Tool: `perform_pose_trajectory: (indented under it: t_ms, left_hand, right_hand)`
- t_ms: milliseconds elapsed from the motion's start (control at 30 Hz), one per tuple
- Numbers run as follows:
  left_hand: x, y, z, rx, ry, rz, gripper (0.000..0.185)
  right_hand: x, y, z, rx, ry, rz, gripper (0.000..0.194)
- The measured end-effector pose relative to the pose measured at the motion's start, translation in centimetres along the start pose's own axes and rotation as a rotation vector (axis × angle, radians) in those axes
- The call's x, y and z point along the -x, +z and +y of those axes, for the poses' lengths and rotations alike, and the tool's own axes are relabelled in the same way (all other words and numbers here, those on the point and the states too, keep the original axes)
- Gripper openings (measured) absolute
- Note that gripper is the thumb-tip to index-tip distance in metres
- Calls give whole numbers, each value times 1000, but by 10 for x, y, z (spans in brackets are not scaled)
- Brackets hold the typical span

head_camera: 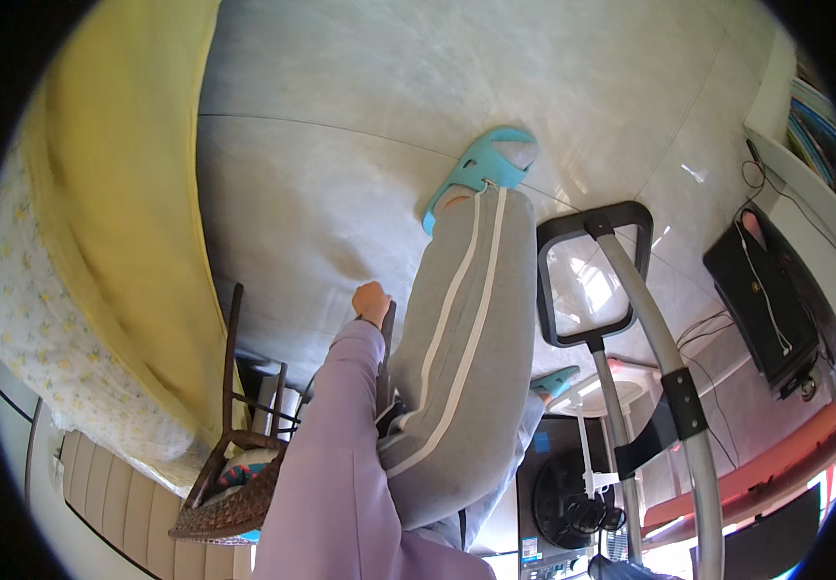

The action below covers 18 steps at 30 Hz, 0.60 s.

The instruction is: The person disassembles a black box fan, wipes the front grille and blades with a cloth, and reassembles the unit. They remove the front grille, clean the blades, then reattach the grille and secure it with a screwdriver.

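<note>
My left hand [372,301], at the end of a lavender sleeve, is curled into a fist left of the grey trouser leg [461,341]. It touches or hangs close beside the upper end of a dark chair bar [387,326]; no held thing shows in its fingers. My right hand is out of view. Two white stripes run along the trouser leg, which ends in a teal slipper [472,170] over a grey sock. A second teal slipper [561,378] shows lower right. At lower left is a brown woven chair [233,511] with dark legs.
Yellow cloth [124,181] hangs at left. A metal-tube stand with a black frame base [543,290] rises close right of the leg. Beyond are a black case [762,297], loose cables, a bookshelf [788,156] and a black fan [570,500]. A small white scrap [694,172] lies on the tiles.
</note>
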<state>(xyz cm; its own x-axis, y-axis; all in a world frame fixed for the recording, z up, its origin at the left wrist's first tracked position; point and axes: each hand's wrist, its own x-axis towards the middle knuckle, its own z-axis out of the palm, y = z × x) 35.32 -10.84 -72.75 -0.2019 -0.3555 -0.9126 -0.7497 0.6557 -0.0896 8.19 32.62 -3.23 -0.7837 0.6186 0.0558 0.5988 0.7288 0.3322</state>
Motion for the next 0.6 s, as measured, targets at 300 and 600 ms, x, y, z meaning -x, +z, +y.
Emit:
perform_pose_trajectory:
  t_ms: [300,600]
  left_hand:
    - [-22,82,-12,-45,99,13,12]
    - [-28,65,-22,-43,265,45,10]
  right_hand:
    - [-1,-4,-24,28,96,22,84]
    - [13,-18,-29,23,158,28,84]
